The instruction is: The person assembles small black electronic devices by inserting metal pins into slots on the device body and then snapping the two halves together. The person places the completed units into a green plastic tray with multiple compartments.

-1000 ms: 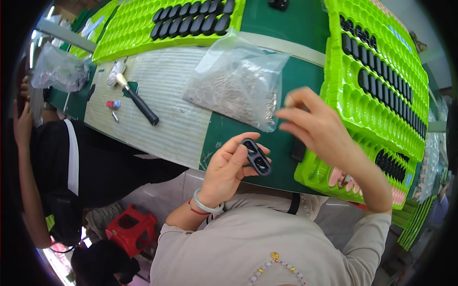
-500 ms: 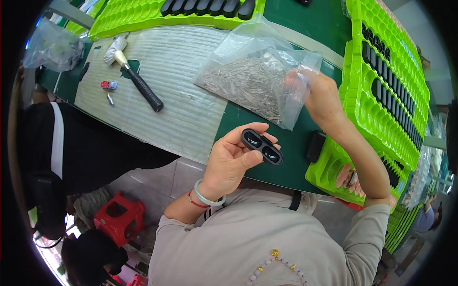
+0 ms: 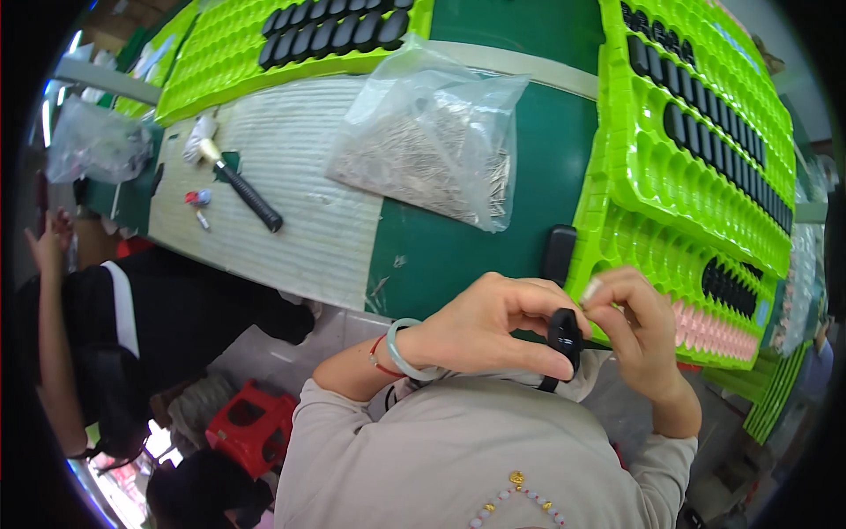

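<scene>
My left hand (image 3: 493,326) grips a black earbud charging case (image 3: 565,339) between thumb and fingers, with the case now seen nearly edge-on. Close beside the case's right side, my right hand (image 3: 636,331) has its thumb and forefinger pinched together. Whatever is between those fingertips is too small to make out. On the table beyond both hands lies a clear plastic bag (image 3: 423,159) full of thin silver metal pins. Another black case (image 3: 558,254) rests at the table's right edge, beside a green tray.
Bright green moulded trays (image 3: 608,189) with rows of black cases stand at the right; another green tray (image 3: 211,84) is at the back. A hammer (image 3: 251,201) with a wrapped head lies on a ribbed white mat (image 3: 300,167). Someone in black (image 3: 194,304) is at the left, near a red stool (image 3: 251,428).
My right hand has left the bag of pins and come down to the case. My left hand has moved right and turned the case edge-on. The view has shifted slightly.
</scene>
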{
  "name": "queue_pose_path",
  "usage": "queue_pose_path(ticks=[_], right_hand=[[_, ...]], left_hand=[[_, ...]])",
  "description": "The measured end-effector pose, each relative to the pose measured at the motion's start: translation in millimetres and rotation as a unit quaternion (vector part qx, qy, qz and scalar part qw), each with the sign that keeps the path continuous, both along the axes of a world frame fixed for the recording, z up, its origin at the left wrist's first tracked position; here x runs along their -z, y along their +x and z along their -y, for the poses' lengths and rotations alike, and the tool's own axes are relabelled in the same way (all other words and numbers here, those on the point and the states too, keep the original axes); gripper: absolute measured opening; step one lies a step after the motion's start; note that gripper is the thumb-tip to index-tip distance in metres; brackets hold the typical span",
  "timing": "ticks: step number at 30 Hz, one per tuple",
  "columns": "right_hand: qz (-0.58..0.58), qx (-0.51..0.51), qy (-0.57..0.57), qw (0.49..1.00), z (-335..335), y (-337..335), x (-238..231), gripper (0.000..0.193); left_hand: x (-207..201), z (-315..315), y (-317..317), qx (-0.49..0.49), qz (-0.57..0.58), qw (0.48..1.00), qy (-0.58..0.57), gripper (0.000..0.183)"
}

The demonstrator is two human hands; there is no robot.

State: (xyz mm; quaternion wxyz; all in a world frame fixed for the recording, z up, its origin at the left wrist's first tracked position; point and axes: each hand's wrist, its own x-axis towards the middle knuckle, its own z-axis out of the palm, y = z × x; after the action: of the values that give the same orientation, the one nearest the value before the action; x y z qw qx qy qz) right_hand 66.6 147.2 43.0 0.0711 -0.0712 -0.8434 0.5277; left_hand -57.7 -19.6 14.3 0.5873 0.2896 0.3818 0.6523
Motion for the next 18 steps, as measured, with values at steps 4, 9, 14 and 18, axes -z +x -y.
queue_pose_path(ticks=[4, 9, 14, 18], right_hand=[[-0.005, -0.092, 0.118, 0.989, -7.6, 18.0, -13.1, 0.011], [0.095, -0.190, 0.106, 0.972, -20.6, 32.0, -19.9, 0.012], [0.194, -0.087, -0.098, 0.972, -35.4, 35.9, -12.0, 0.010], [0.175, -0.064, -0.252, 0.950, -32.9, 30.8, -6.8, 0.011]], left_hand=[[-7.1, -2.7, 7.9, 0.066, -0.090, 0.993, -0.037, 0.032], [-12.9, -12.0, 16.2, 0.140, -0.234, 0.962, -0.021, 0.030], [-5.8, -8.7, 12.3, -0.016, 0.039, 0.992, -0.123, 0.034], [17.0, -7.8, 23.2, -0.116, 0.120, 0.981, -0.095, 0.033]])
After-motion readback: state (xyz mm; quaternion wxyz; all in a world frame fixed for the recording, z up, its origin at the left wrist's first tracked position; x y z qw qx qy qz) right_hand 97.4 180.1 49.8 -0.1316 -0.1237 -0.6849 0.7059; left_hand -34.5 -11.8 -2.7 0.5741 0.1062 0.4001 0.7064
